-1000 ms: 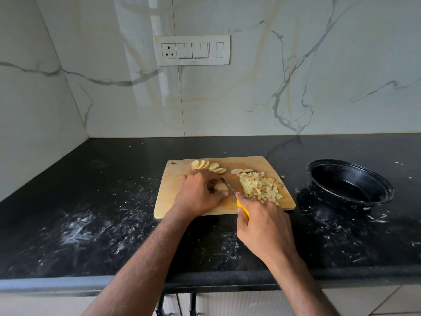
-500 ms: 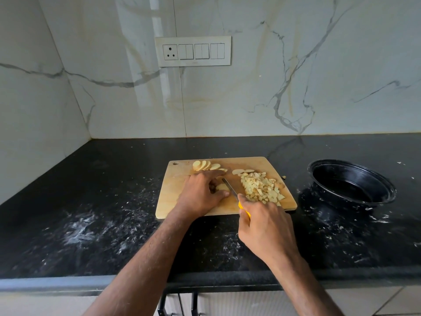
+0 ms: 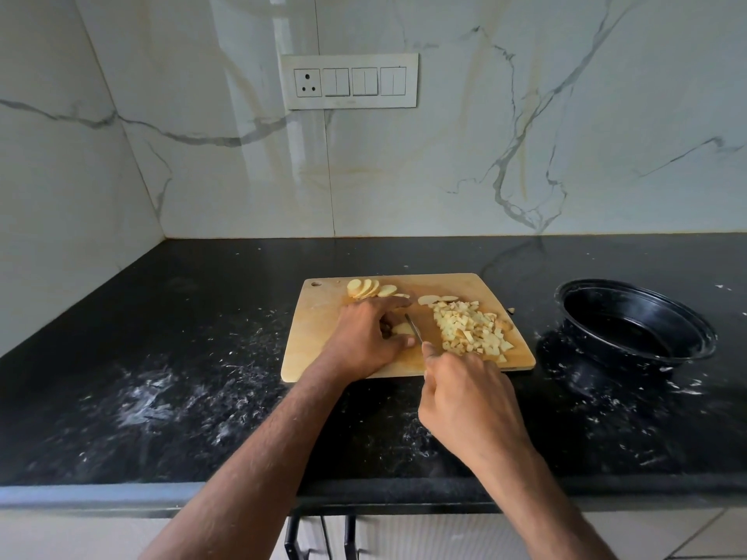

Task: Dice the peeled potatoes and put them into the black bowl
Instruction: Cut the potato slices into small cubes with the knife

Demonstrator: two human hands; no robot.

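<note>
Wooden board [image 3: 323,317]: my left hand [image 3: 366,339] pins potato slices [image 3: 402,328], right hand [image 3: 469,394] grips knife [image 3: 414,327]. Blade sits beside my fingertips, so a slip risks cutting them. Diced pile [image 3: 469,327] right of blade; black bowl [image 3: 634,321] looks empty, far right.

Quantities in view: one wooden cutting board [image 3: 323,329]; one knife [image 3: 414,328]; one black bowl [image 3: 634,322]; one pile of diced potato [image 3: 471,327], pieces too many to count; one fanned row of potato slices [image 3: 366,288], number unclear; two hands; one wall switch plate [image 3: 349,81].
</note>
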